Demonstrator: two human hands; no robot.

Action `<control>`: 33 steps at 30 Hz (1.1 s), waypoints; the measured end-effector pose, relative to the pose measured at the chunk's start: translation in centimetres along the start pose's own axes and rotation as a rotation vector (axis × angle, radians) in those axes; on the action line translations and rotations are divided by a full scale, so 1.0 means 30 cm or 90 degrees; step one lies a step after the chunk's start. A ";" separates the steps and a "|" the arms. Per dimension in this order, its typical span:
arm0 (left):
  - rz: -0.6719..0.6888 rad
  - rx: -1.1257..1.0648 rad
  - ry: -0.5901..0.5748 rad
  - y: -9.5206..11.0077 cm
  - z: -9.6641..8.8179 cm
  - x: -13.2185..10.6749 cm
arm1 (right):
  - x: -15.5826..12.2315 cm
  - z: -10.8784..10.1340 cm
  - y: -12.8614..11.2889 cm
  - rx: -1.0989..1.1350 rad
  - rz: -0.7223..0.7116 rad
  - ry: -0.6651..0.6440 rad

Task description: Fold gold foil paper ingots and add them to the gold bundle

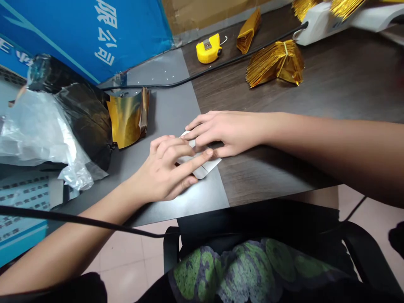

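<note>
A small piece of white folded paper [206, 169] lies flat near the table's front edge, partly covered by both hands. My left hand [172, 168] rests over its left side, index finger stretched across it and the other fingers slightly bent. From the right, my right hand [225, 132] lies flat with fingers extended onto the far part of the paper. Both hands press down on the sheet rather than gripping it. Left of them stands a stack of gold foil paper [126, 120], bent in a curve.
A yellow tape measure [208, 49], a folded gold piece [248, 31] and a banded gold foil bundle [276, 63] lie behind. A black cable [176, 85] crosses the table. A black plastic bag [85, 118] is at left, a blue box [85, 33] behind it, a white device [322, 25] far right.
</note>
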State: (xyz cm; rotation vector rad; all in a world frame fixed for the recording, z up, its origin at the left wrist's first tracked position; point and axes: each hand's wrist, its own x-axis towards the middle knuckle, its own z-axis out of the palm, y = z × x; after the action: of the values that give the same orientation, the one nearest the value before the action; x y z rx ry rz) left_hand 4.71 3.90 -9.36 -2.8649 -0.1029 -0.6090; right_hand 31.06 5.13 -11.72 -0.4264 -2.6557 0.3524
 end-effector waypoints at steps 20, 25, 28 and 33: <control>-0.090 0.068 0.237 -0.036 0.034 0.036 | -0.003 -0.021 -0.012 -0.094 0.115 -0.004; -0.063 -0.009 0.137 -0.021 0.022 0.040 | -0.012 -0.027 -0.010 -0.116 0.139 -0.001; -0.047 -0.063 0.096 -0.030 0.027 0.039 | -0.016 -0.028 -0.007 -0.121 0.141 0.004; -0.056 -0.056 0.107 -0.034 0.029 0.041 | -0.018 -0.028 -0.012 -0.129 0.140 0.018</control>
State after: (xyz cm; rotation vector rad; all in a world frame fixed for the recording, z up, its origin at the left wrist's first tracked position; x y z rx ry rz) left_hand 6.04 5.10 -9.44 -2.8901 -0.1816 -0.8891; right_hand 31.82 4.77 -11.09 -0.7857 -2.6320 0.1409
